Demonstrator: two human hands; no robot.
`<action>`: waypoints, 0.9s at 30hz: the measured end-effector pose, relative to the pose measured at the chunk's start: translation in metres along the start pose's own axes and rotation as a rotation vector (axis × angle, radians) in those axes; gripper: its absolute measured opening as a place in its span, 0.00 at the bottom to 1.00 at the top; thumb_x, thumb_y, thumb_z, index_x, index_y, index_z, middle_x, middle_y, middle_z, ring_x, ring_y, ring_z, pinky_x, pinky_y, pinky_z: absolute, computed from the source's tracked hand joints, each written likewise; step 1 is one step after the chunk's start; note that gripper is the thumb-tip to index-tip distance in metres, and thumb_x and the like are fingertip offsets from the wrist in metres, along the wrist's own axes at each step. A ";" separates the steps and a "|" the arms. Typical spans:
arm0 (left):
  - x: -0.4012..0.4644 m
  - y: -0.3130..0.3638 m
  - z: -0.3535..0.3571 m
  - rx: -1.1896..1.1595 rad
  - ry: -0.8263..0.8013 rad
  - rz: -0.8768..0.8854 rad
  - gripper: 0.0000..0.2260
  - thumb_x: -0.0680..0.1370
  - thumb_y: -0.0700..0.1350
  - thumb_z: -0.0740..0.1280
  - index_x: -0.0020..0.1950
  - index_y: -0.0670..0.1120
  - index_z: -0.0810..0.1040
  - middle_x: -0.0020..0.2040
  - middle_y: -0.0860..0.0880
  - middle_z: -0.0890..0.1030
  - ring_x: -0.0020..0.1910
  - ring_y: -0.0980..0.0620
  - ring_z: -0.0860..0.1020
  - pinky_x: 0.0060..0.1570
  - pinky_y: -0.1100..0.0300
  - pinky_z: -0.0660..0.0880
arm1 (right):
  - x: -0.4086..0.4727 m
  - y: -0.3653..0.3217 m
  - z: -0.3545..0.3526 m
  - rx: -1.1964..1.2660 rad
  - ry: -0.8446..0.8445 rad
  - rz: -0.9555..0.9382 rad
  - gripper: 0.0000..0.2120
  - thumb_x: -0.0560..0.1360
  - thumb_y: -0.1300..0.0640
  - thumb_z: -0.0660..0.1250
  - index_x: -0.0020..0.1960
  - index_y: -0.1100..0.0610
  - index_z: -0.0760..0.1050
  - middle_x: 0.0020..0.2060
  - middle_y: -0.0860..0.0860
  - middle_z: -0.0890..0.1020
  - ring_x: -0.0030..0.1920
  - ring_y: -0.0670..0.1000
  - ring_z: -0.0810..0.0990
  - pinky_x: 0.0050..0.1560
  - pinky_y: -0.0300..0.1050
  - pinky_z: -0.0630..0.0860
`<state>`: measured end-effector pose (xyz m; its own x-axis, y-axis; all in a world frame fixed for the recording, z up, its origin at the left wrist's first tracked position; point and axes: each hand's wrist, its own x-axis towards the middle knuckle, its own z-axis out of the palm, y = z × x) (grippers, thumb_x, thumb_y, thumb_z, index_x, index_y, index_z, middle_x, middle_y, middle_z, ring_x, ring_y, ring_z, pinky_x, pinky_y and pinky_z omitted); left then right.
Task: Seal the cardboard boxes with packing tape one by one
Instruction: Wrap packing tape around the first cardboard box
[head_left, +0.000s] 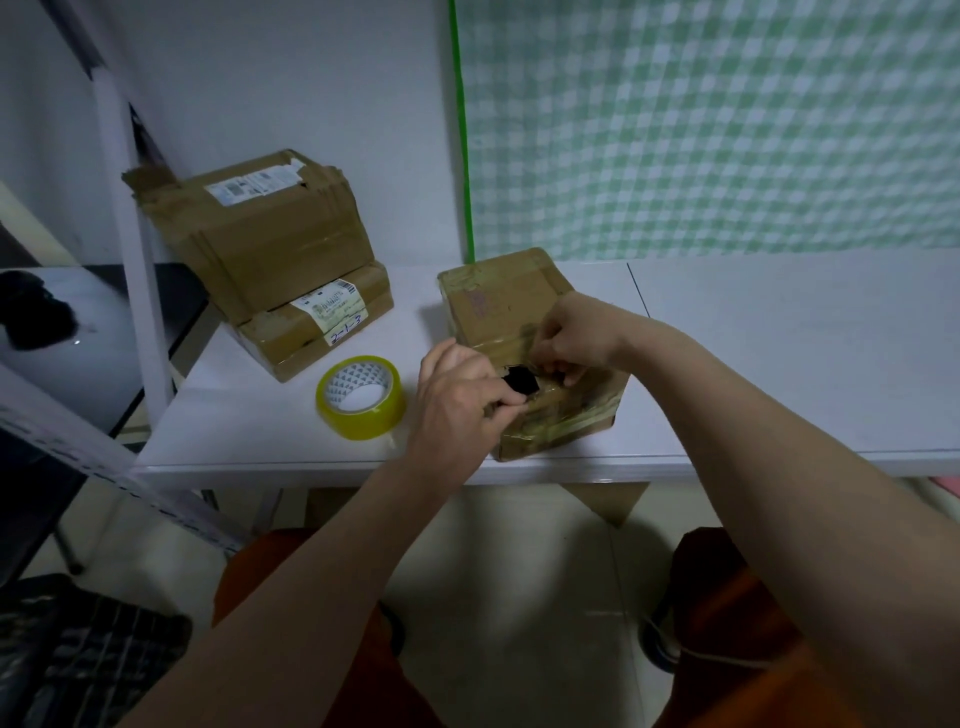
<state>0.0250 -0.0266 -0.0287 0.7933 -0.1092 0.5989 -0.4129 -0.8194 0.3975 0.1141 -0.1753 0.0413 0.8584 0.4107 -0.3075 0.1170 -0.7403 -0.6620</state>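
The right half of the surface (779, 353) lies bare, open to a reach. On the left, a tape roll (360, 397) sits near the front edge, and 2 stacked boxes (270, 260) fill the back corner. A white post (136, 270) bounds that side.

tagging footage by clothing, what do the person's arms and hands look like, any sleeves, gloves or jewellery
Both arms are bare from the bottom of the frame to the fingers: no sleeves in view. The left hand and right hand wear no gloves, and no watch, bracelet or ring shows on the visible sides. No markings or cables. Fingernails are too small to judge.
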 end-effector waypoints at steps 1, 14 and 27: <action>0.000 0.000 0.001 -0.001 0.001 0.001 0.06 0.64 0.41 0.80 0.37 0.45 0.85 0.33 0.48 0.77 0.39 0.46 0.74 0.57 0.46 0.69 | -0.001 0.000 -0.001 0.025 0.002 0.005 0.08 0.74 0.63 0.67 0.41 0.68 0.79 0.32 0.55 0.78 0.30 0.49 0.76 0.26 0.36 0.76; 0.000 -0.004 0.003 -0.063 0.014 -0.022 0.05 0.65 0.42 0.80 0.37 0.46 0.85 0.33 0.48 0.78 0.40 0.46 0.74 0.54 0.49 0.70 | 0.010 -0.016 0.010 -0.375 -0.040 0.082 0.13 0.70 0.58 0.71 0.31 0.60 0.71 0.28 0.53 0.75 0.27 0.50 0.73 0.26 0.40 0.70; -0.004 -0.009 0.004 -0.112 0.100 0.006 0.05 0.64 0.41 0.80 0.35 0.44 0.84 0.33 0.49 0.80 0.40 0.47 0.74 0.46 0.53 0.71 | 0.020 -0.014 0.023 -0.732 0.169 -0.488 0.11 0.68 0.64 0.69 0.49 0.61 0.75 0.46 0.56 0.76 0.43 0.55 0.75 0.38 0.44 0.64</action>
<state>0.0273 -0.0207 -0.0371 0.7449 -0.0526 0.6651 -0.4690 -0.7504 0.4659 0.1185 -0.1444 0.0284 0.6846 0.7279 0.0370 0.7283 -0.6813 -0.0733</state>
